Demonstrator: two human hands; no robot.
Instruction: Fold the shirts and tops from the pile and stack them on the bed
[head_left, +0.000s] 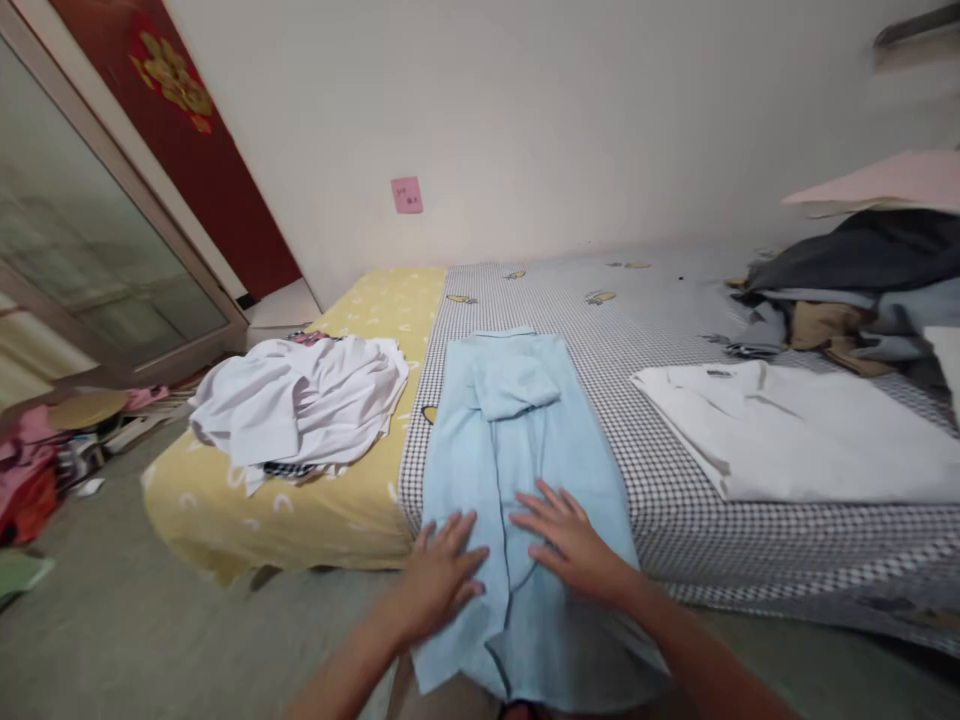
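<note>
A light blue shirt [465,455] lies lengthwise on the bed, its collar end towards the wall. Its sides and sleeves are folded inward, with a sleeve bunched near the top. The lower end hangs over the bed's front edge towards me. My left hand [444,575] rests on the shirt's lower left part, fingers spread. On the lower right part lies my right hand [566,540], flat with its fingers apart. Neither hand grips the cloth.
A loose heap of white clothing [300,400] is on the yellow sheet [360,510] at left. At right lies a folded white shirt [802,430] on the checked sheet [600,345]. Behind it rises a pile of dark clothes [862,260]. Various items [60,450] are on the floor at far left.
</note>
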